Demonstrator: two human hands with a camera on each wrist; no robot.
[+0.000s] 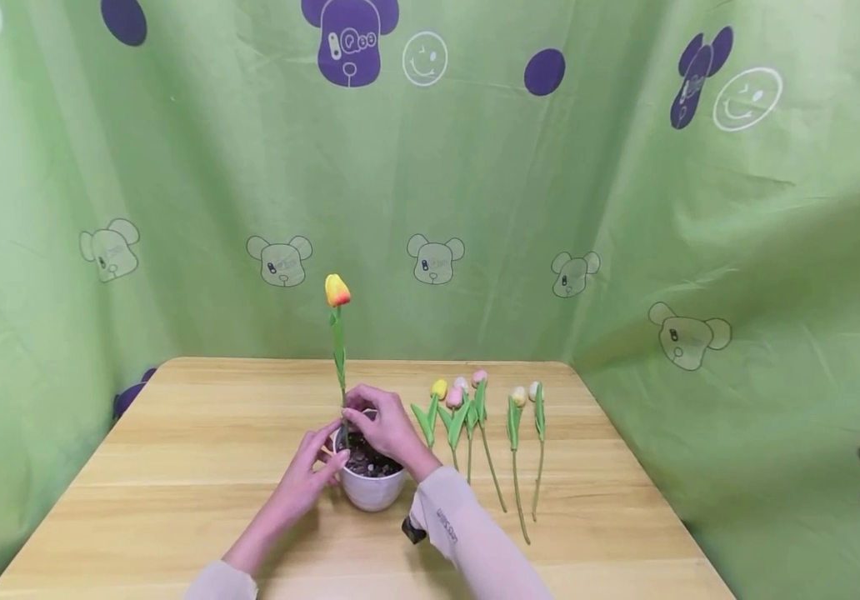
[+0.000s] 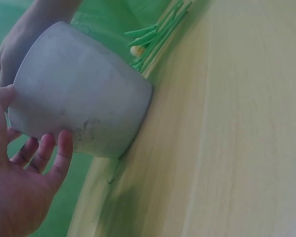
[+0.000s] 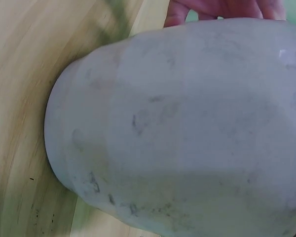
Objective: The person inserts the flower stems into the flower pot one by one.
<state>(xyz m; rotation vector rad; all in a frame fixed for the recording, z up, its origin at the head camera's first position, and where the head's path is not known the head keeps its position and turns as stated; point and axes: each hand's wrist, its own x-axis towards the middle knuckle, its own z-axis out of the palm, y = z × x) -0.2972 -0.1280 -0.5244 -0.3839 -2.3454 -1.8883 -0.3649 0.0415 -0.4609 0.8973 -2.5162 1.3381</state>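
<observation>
A white flower pot (image 1: 373, 492) filled with dark soil (image 1: 367, 459) stands on the table. My left hand (image 1: 306, 477) holds its left side, the thumb near the rim and the fingers against the outer wall; in the left wrist view these fingers (image 2: 58, 157) touch the pot (image 2: 84, 94). An orange-yellow tulip (image 1: 337, 291) rises upright at the pot's left edge, its stem's lower end in the soil. My right hand (image 1: 388, 427) reaches over the pot and pinches the stem low down. In the right wrist view the pot (image 3: 177, 123) hides most of the hands.
To the right of the pot lie several loose tulips, among them a yellow tulip (image 1: 439, 389), a pink tulip (image 1: 455, 397) and a cream tulip (image 1: 518, 397), stems toward me. The wooden table (image 1: 137, 500) ends at a green curtain (image 1: 430, 183) behind and at both sides.
</observation>
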